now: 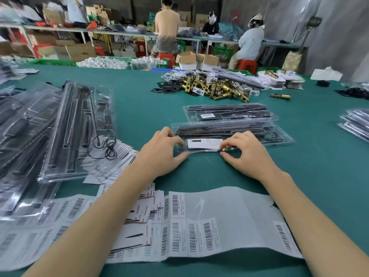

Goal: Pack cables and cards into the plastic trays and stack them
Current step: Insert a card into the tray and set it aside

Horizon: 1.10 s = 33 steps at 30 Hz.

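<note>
1. The left hand (163, 150) rests on the green table (139, 108) at the left end of a clear plastic tray (229, 134), which lies near the middle of the table, a little toward the right edge.
2. Its fingers (175, 139) are curled over the tray's near left corner, and the thumb lies flat on the table against the tray's near rim.
3. The right hand (247, 152) sits at the same near rim, further right; its fingers curl down onto a white card (203, 142) lying in the tray's front compartment, thumb below the rim, so the hand pinches the edge of the tray there.
4. Dark long parts and a looped black cable fill the tray's farther compartments.
5. A second packed tray (227, 113) with a barcode label lies just beyond the first, toward the far edge and apart from it.
6. A tilted stack of filled trays (77, 128) lies toward the left edge, black cable loops showing through the plastic.
7. Printed cards (123, 154) are fanned out beside and under that stack.
8. Sheets of barcode labels (199, 226) spread along the near edge, under both forearms.
9. A heap of brass latch parts (217, 86) lies toward the far edge, and another tray pile (355, 122) sits at the right edge.
10. Beyond the table, people sit at a long bench (199, 38).
</note>
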Motion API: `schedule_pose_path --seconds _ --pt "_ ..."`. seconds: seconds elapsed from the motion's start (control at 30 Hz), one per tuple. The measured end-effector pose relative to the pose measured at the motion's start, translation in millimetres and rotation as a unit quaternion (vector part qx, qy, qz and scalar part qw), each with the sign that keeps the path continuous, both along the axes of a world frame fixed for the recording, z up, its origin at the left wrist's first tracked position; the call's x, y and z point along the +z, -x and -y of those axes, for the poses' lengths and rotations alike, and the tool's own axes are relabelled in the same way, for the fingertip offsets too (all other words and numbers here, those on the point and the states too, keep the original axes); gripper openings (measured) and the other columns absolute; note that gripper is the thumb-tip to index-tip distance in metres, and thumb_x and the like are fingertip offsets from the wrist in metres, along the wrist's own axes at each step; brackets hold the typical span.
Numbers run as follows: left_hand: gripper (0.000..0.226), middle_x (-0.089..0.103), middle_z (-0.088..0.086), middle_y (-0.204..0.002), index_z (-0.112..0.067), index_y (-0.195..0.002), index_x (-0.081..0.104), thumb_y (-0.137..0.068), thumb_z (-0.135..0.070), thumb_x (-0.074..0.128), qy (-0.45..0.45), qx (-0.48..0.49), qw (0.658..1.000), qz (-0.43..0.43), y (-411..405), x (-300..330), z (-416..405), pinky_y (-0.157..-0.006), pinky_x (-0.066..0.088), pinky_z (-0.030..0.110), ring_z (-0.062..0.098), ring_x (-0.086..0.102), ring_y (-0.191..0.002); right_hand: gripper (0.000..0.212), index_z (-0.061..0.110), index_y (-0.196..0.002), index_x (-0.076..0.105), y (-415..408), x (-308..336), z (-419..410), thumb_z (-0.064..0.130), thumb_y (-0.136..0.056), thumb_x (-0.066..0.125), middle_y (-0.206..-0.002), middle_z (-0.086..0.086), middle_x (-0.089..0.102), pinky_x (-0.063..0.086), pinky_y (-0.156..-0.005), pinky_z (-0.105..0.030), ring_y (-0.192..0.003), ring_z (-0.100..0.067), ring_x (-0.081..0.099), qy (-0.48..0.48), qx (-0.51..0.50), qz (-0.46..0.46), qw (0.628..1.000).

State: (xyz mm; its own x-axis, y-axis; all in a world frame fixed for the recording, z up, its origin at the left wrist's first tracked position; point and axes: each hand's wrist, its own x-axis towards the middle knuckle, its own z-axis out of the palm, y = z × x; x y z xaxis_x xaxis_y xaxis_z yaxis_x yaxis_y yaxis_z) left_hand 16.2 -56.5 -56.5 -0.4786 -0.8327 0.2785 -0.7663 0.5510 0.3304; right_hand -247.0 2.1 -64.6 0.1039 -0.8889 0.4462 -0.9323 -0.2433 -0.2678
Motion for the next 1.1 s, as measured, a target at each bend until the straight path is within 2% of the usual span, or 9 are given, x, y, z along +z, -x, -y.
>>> schedule_pose_path --seconds 0.2,0.3,0.4,0.53,0.67,0.77,0.87,0.97,1.1 --pt "0.04 0.042 -0.003 -0.123 -0.036 -0.126 0.06 -0.096 -0.06 0.047 -0.02 0.026 0.995 0.094 5.4 4.9 0.2 -0.08 0.041 0.034 0.018 0.045 -0.12 0.017 0.03 -0.076 0.063 -14.4 3.1 -2.3 0.042 -0.082 0.074 -0.072 0.013 0.055 0.038 -0.069 -0.022 -0.078 -0.011 0.044 0.01 0.019 0.0 1.0" --pt "0.038 0.044 -0.002 -0.122 -0.042 -0.125 0.059 -0.095 -0.062 0.049 -0.076 0.02 0.993 0.092 0.8 10.0 4.5 -0.084 0.043 0.035 0.017 0.045 -0.118 0.021 0.025 -0.074 0.062 -17.0 1.3 -1.3 0.038 -0.082 0.076 -0.074 0.008 0.057 0.037 -0.07 -0.022 -0.079 -0.014 0.046 0.011 0.021 0.022 0.999" --pt "0.033 0.056 0.002 -0.112 -0.033 -0.116 0.066 -0.097 -0.054 0.049 -0.101 0.02 0.994 0.041 4.7 15.1 6.6 -0.093 0.049 0.04 0.021 0.052 -0.11 0.016 0.023 -0.081 0.064 -19.5 -0.9 -1.2 0.031 -0.083 0.077 -0.088 0.008 0.058 0.038 -0.078 -0.019 -0.089 -0.013 0.049 0.007 0.025 0.073 0.997" --pt "0.022 0.063 0.003 -0.097 -0.018 -0.109 0.059 -0.098 -0.036 0.055 -0.156 0.073 0.985 -0.033 17.3 21.5 13.6 -0.067 0.046 0.03 0.02 0.061 -0.083 0.024 0.025 -0.095 0.061 -19.1 1.7 -2.4 0.03 -0.081 0.08 -0.096 0.012 0.059 0.047 -0.083 -0.027 -0.092 -0.013 0.055 -0.017 0.022 0.111 0.993" --pt "0.016 0.046 0.006 -0.075 -0.01 -0.078 0.042 -0.086 -0.014 0.056 -0.26 0.167 0.945 -0.108 24.6 28.6 26.5 -0.051 0.033 0.023 0.02 0.043 -0.061 0.023 0.022 -0.098 0.063 -21.7 1.2 -5.9 0.023 -0.081 0.079 -0.099 0.007 0.061 0.049 -0.087 -0.037 -0.095 -0.018 0.057 -0.009 0.059 0.084 0.995" --pt "0.011 0.053 0.006 -0.078 -0.01 -0.082 0.05 -0.086 -0.009 0.06 -0.371 0.179 0.879 -0.24 14.1 34.1 31.7 -0.048 0.042 0.022 0.016 0.048 -0.058 0.03 0.018 -0.104 0.061 -22.6 3.3 -6.8 0.016 -0.08 0.079 -0.103 0.005 0.06 0.05 -0.087 -0.031 -0.095 -0.013 0.058 0.01 0.079 0.115 0.99" --pt "0.012 0.054 0.005 -0.077 -0.012 -0.085 0.053 -0.092 -0.003 0.055 -0.437 0.164 0.815 -0.344 -0.3 34.1 27.9 -0.041 0.046 0.017 0.011 0.053 -0.055 0.036 0.014 -0.112 0.06 -27.3 1.6 -3.9 0.012 -0.08 0.074 -0.109 0.002 0.059 0.049 -0.089 -0.031 -0.101 -0.015 0.056 0.022 0.063 0.064 0.996" --pt "0.011 0.057 0.01 -0.087 -0.01 -0.089 0.053 -0.095 -0.002 0.049 -0.431 0.167 0.795 -0.393 -12.6 34.0 25.8 -0.041 0.049 0.017 0.018 0.06 -0.072 0.031 0.02 -0.107 0.064 -23.6 1.5 -3.2 0.019 -0.076 0.073 -0.107 0.005 0.064 0.044 -0.087 -0.039 -0.105 -0.022 0.054 0.055 -0.057 -0.038 0.996" --pt "0.009 0.056 0.01 -0.082 -0.007 -0.091 0.053 -0.094 0.001 0.049 -0.434 0.162 0.796 -0.391 -19.0 35.9 22.3 -0.043 0.051 0.018 0.018 0.06 -0.066 0.024 0.021 -0.098 0.069 -21.6 2.7 -2.3 0.022 -0.075 0.076 -0.099 0.005 0.066 0.043 -0.082 -0.039 -0.099 -0.024 0.055 0.064 -0.083 -0.071 0.992"
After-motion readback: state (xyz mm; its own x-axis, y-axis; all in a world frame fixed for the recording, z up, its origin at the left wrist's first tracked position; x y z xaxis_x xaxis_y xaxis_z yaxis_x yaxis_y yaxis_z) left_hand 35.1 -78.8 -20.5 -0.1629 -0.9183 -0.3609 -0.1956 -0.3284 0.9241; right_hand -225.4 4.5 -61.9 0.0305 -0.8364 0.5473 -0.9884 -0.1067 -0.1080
